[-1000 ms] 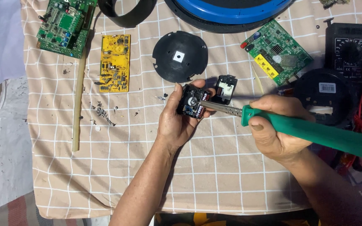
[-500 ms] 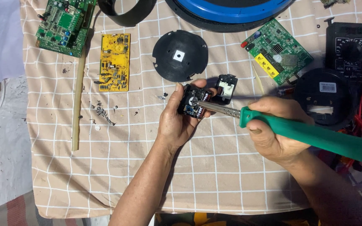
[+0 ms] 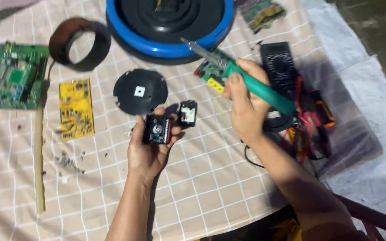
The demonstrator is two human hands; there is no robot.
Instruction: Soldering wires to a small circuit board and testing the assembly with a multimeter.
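A: We start at the left hand point(image 3: 150, 149), just below the middle of the frame. Its fingers are wrapped round a small black module point(image 3: 157, 130), gripping it by the sides with the face turned up.

B: And the right hand point(image 3: 245, 105) is right of centre, clenched on the green handle of a soldering iron point(image 3: 246, 80). We see its metal tip pointing to the upper left, over the edge of the blue ring point(image 3: 170, 44), well apart from the module.

A: Just right of the module lies a second small black part point(image 3: 187, 112) with a white face, flat on the checked cloth point(image 3: 202, 178) that covers the counter.

B: Above the left hand we have a black disc point(image 3: 140, 91) with a white square at its middle. Left of that is a yellow board point(image 3: 75, 108), and further left a green board point(image 3: 12, 76).

A: A brown band point(image 3: 79, 43) curls at the upper left, and a pale stick point(image 3: 39, 160) runs down the left side, with small screws point(image 3: 68, 161) scattered near it.

B: Behind the right hand we make out another green board point(image 3: 208, 71), a black meter point(image 3: 280, 67) and red leads point(image 3: 307, 125). The picture is a little blurred there.
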